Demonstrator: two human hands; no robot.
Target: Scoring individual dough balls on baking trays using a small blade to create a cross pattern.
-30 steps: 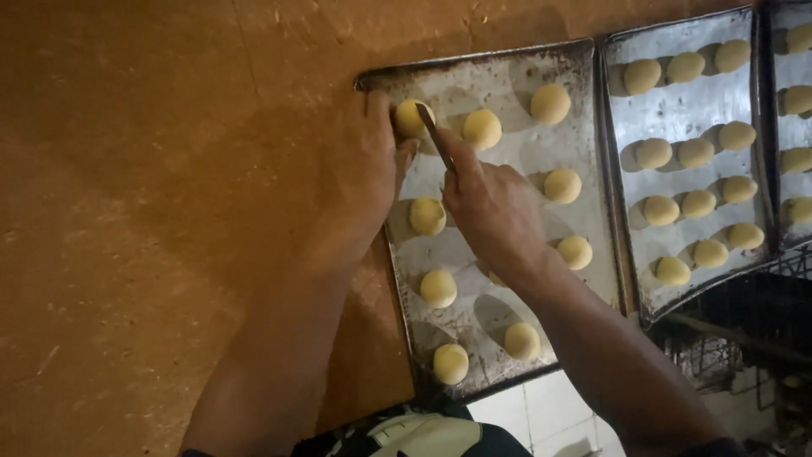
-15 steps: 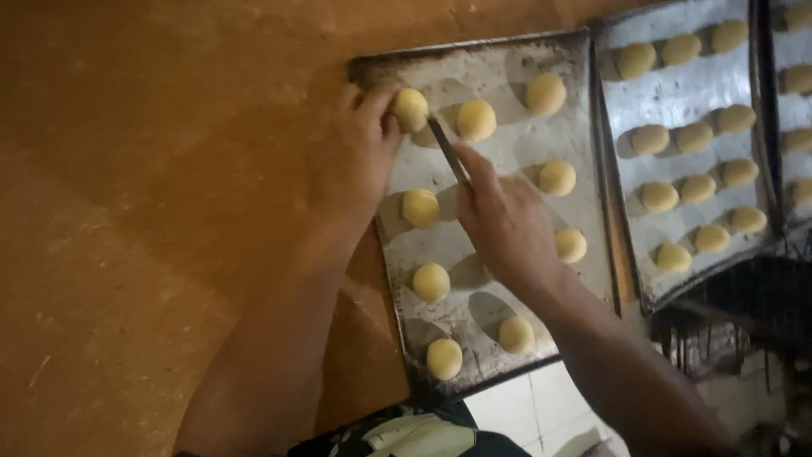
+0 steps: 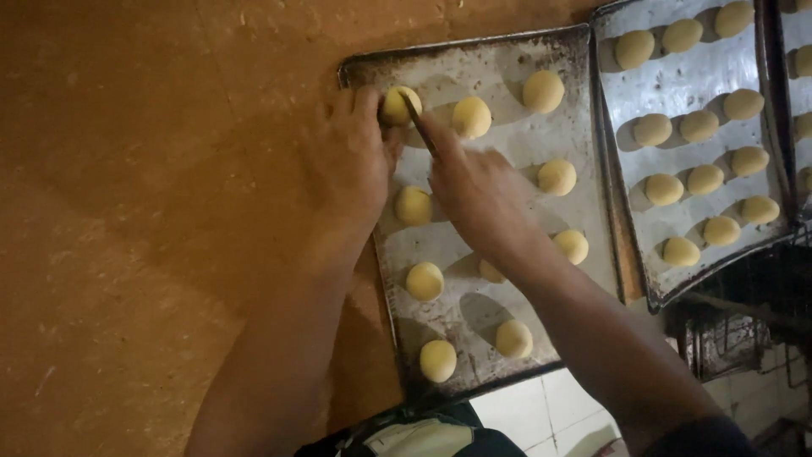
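Observation:
A worn metal baking tray (image 3: 507,51) lies on a brown table, holding several pale yellow dough balls. My left hand (image 3: 355,169) rests on the tray's left edge, its fingertips touching the dough ball (image 3: 397,106) in the top left corner. My right hand (image 3: 478,190) grips a thin dark tool (image 3: 417,123), whose tip reaches that same ball. Another ball (image 3: 471,117) lies just right of the tool. My right forearm covers part of the tray's middle.
A second metal tray (image 3: 668,127) with several rounder dough balls sits to the right, and a third tray's edge (image 3: 799,85) shows at the far right. The brown tabletop (image 3: 152,211) spreads to the left. White floor tiles (image 3: 541,415) and a dark wire rack (image 3: 727,338) lie below the table's edge.
The view has shifted slightly. My right hand with the tool has stayed at the top left dough ball, moving a little along it. My left hand still steadies that ball.

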